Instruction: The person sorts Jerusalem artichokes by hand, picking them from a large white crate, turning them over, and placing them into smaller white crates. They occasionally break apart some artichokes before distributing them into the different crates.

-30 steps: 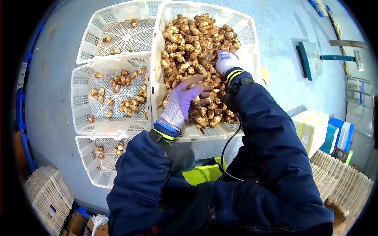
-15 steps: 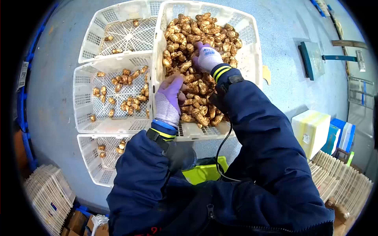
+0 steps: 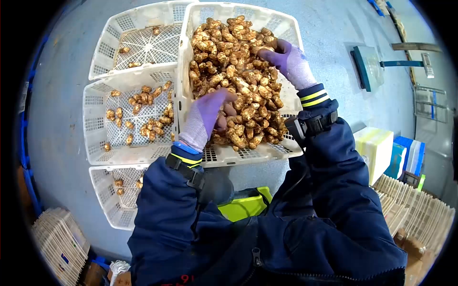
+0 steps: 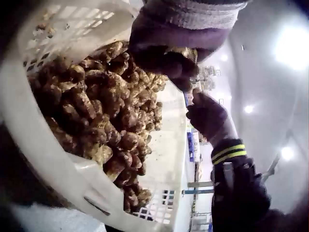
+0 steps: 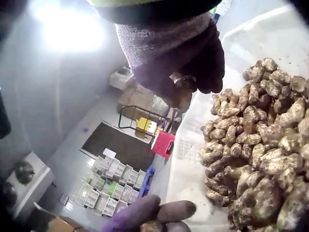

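A large white crate point(image 3: 181, 86) holds a heap of knobbly brown tubers point(image 3: 238, 81). Both hands wear purple-and-grey gloves. My left hand point(image 3: 206, 114) is over the near left part of the heap, slightly blurred, its fingers bent. In the left wrist view a tuber point(image 4: 186, 52) shows in its grip. Toward the crate's right wall, my right hand point(image 3: 292, 62) has thumb and fingers curled round a tuber point(image 5: 182, 79), mostly covered by the glove in the right wrist view.
Left of the big crate stand a middle crate point(image 3: 90, 119) with scattered tubers, a far crate point(image 3: 102, 52) and a near crate point(image 3: 107, 200) with a few each. A platform scale point(image 3: 367, 69) is to the right, beside a foam box point(image 3: 374, 150). A green container point(image 3: 243, 207) sits below the crate.
The right hand first reached left into the middle of the heap, then swung right to the crate's right side, where it grips a tuber. The left hand shifted a little left and stayed low over the heap.
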### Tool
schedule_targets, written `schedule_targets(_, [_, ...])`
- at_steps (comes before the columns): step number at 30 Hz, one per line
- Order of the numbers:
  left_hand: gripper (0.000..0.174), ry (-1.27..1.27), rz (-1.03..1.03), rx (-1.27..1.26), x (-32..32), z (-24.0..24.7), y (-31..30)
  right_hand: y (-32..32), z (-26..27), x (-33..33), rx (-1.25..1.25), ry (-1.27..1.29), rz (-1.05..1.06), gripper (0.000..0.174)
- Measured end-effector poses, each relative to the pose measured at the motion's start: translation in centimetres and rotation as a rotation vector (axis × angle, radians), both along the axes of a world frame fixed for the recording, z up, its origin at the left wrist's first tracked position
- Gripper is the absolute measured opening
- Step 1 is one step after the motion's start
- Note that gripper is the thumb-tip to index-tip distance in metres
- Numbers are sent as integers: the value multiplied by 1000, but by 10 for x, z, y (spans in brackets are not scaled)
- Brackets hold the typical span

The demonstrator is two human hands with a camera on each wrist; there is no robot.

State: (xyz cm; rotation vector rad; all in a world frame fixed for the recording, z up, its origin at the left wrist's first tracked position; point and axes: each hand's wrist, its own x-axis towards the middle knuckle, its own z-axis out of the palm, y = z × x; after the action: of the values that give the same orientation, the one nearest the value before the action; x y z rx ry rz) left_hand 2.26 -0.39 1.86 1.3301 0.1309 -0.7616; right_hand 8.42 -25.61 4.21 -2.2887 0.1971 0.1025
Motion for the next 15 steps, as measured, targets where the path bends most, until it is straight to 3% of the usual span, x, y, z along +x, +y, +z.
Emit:
schedule_targets(2, [49,-36,-230,101,-7,-21,-12,13,18,-3,-136,24,41,45])
schedule_targets(3, [41,-253,-404,148,-7,-22,-10,21,27,-3,-233,28,91,46])
schedule_targets(6, [53,76,-27,-185,-13,-17,-14,34,32,-10,-208,183,110,46])
schedule_targets(8, [57,326,111,-494,-7,-21,-12,44,21,-21,-223,152,438,46])
schedule_targets(10, [47,265,205,-596,-5,-26,-11,49,15,-23,-120,151,504,46])
schedule_targets(12, [41,196,288,-437,1,-42,1,29,-14,-3,-94,139,186,45])
schedule_targets(13, [38,109,293,-387,1,-39,3,23,-25,10,-263,247,156,41])
schedule_targets(15, [36,188,241,-404,3,-34,5,23,-64,14,-454,364,350,42])
